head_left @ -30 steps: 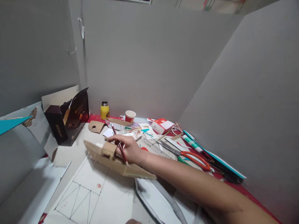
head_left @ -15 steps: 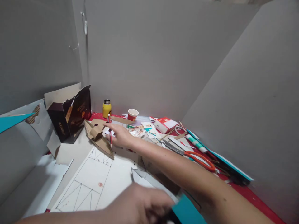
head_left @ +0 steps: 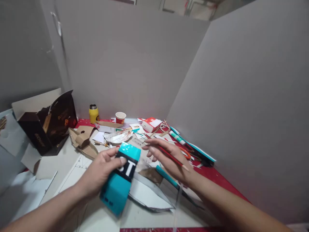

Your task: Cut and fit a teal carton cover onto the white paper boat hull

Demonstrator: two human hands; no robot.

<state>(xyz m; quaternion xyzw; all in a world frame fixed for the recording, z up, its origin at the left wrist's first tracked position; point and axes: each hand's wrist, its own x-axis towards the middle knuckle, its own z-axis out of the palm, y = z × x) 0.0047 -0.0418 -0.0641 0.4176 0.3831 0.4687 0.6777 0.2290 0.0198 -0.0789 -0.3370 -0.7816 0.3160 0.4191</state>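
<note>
My left hand (head_left: pixel 102 169) grips a teal piece of printed card (head_left: pixel 118 187), with the thumb across its black band and white letters. The card is tilted toward me in the middle of the view. To its right, my right hand (head_left: pixel 167 158) has a red pencil (head_left: pixel 166 150) lying through it, the pale tip toward the wrist. Its fingers point at the card, apart from it. Below both hands lies a white boat-shaped cutout (head_left: pixel 151 193). A brown cardboard boat shape (head_left: pixel 83 141) rests to the left of my left hand.
A dark open box (head_left: pixel 51 124) stands at the left beside a yellow bottle (head_left: pixel 93 114) and a paper cup (head_left: pixel 120 118). Orange-handled scissors (head_left: pixel 185 152) lie partly behind my right hand. A crumpled foil piece (head_left: pixel 118 136) and paper scraps lie farther back. Grey walls enclose the table.
My right hand has drawn back from beside the cardboard boat, bringing the red pencil. My left hand has raised the teal card into fuller view. The camera has turned to the right.
</note>
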